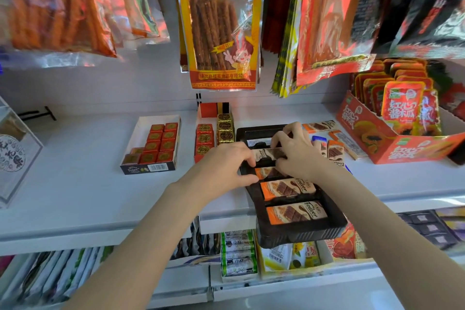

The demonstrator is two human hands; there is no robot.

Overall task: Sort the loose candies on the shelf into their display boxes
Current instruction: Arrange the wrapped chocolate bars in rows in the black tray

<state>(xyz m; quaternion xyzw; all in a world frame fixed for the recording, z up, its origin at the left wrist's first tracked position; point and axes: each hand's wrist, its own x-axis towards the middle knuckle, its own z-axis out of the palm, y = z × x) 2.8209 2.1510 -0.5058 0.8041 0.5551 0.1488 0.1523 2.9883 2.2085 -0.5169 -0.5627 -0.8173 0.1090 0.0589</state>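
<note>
Both hands over black display tray (297,234) at shelf (75,184) front edge. Left hand (226,163) and right hand (294,151) fingers pinch one white-wrapped bar (266,153) by its ends, above the tray's upper slots. Best lowered flat, parallel to seated orange bars (289,189). Loose bars (334,151) wait just right; papaya box (402,143) crowds that side.

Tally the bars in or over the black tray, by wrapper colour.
Black tray:
orange bars: 3
pale bar, held by left hand and right hand: 1
Total: 4
</note>
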